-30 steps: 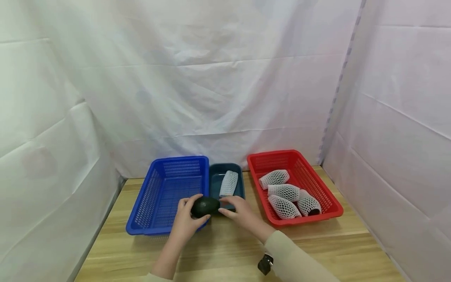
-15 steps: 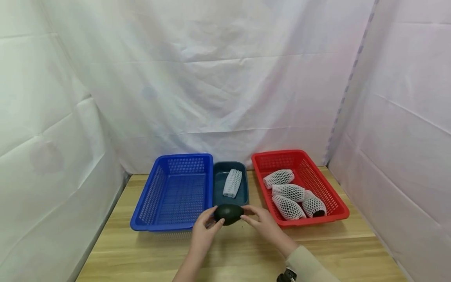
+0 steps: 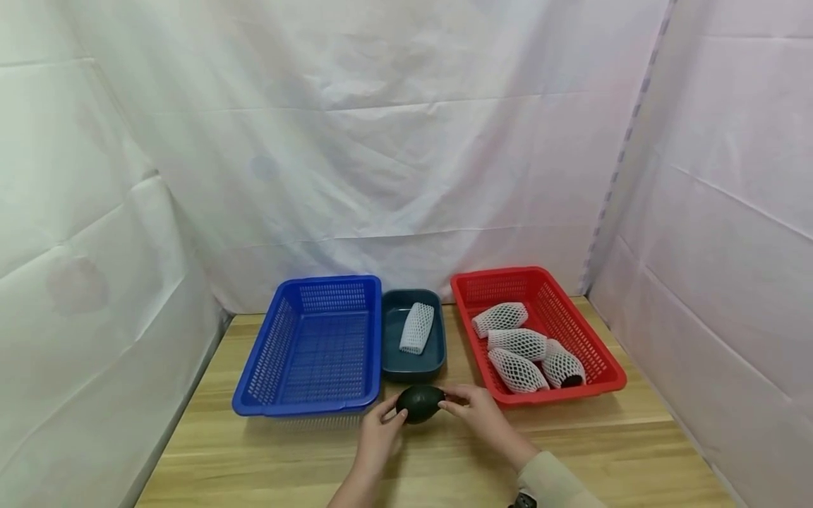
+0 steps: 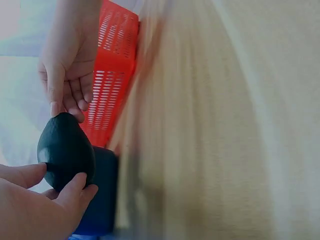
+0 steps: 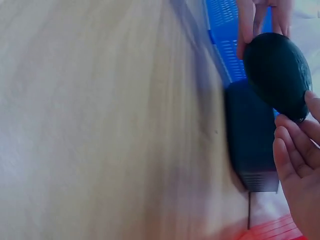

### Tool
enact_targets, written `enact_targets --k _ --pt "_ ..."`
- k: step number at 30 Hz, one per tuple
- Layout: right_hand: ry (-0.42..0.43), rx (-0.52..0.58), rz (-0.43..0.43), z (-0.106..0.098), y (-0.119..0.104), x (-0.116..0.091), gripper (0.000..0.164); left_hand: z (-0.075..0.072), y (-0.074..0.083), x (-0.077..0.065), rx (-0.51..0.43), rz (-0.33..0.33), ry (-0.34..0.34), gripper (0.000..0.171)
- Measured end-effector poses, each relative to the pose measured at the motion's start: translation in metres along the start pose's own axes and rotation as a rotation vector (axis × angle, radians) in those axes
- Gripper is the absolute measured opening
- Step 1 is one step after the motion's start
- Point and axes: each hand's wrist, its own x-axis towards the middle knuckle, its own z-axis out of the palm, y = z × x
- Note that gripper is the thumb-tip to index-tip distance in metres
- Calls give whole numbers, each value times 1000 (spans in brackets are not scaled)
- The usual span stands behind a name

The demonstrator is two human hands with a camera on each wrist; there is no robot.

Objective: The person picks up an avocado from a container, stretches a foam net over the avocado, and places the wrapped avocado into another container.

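A dark green avocado point(image 3: 420, 404) is held level over the table, in front of the teal tray. My left hand point(image 3: 377, 437) grips its broad end between thumb and fingers, which the left wrist view shows with the avocado point(image 4: 66, 152) up close. At the narrow end, my right hand point(image 3: 478, 415) pinches the tip with thumb and fingertips; the right wrist view shows this hand point(image 5: 301, 160) below the fruit. A white foam net sleeve point(image 3: 417, 329) lies in the teal tray point(image 3: 406, 366) just behind.
To the left stands a blue basket point(image 3: 370, 331) with nothing seen in it. On the right, a red basket point(image 3: 540, 396) holds several net-wrapped fruits point(image 3: 517, 370). All three containers stand on the wooden table point(image 3: 267, 466) before white cloth walls.
Both hands have brought the avocado rightward and nearer to me, from beside the blue basket's rim to in front of the teal tray. The net sleeve in the tray has stayed put.
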Motion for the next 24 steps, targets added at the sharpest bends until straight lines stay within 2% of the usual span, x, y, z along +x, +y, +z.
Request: enact_targets --k 6,12,18,24 --pt "24 109 96 13 13 1 28 1 -16 2 43 -33 58 48" --pt "40 205 191 25 21 8 29 5 -26 9 71 -11 118 49" --pt "86 198 206 32 27 15 24 8 -32 16 56 -25 158 48" --pt "100 203 221 33 30 15 24 8 -32 20 110 -40 182 45"
